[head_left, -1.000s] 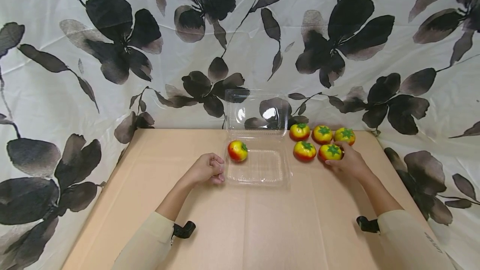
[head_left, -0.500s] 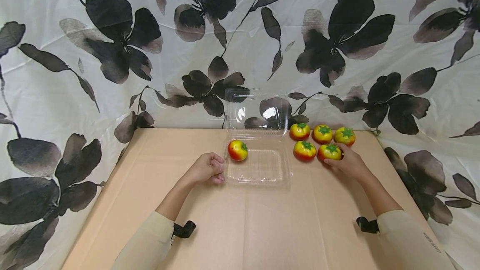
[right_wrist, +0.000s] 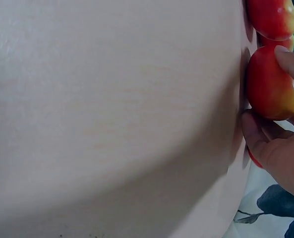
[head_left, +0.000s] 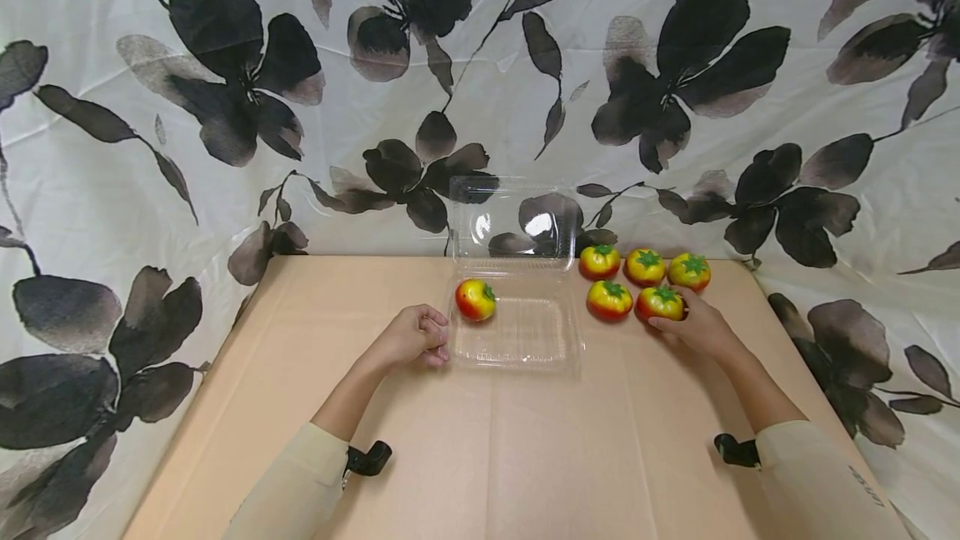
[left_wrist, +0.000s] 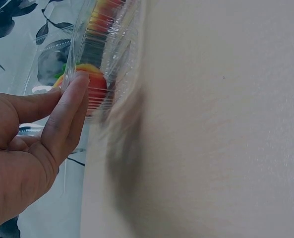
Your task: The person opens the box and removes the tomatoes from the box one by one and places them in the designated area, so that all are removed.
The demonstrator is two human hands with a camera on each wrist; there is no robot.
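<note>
A clear plastic clamshell container (head_left: pixel 525 344) lies open on the tan table, with its lid (head_left: pixel 517 219) standing up at the back. One red-yellow tomato (head_left: pixel 476 300) sits in its back left corner. My left hand (head_left: pixel 416 338) rests at the container's left edge, and its fingertips (left_wrist: pixel 80 79) touch the rim (left_wrist: pixel 112 44) near that tomato (left_wrist: pixel 94 87). Several more tomatoes lie to the right of the container. My right hand (head_left: pixel 690 323) grips the front right tomato (head_left: pixel 660 303) on the table, with thumb and finger round it (right_wrist: pixel 268 87).
Three tomatoes (head_left: pixel 646 267) form a back row and one (head_left: pixel 609 300) lies beside the gripped one. A white cloth with black flowers (head_left: pixel 225 107) hangs behind and drapes both sides. The table (head_left: pixel 480 457) ends close to the right of the tomatoes.
My right hand has settled slightly closer round the front right tomato. The left hand and the container have not moved.
</note>
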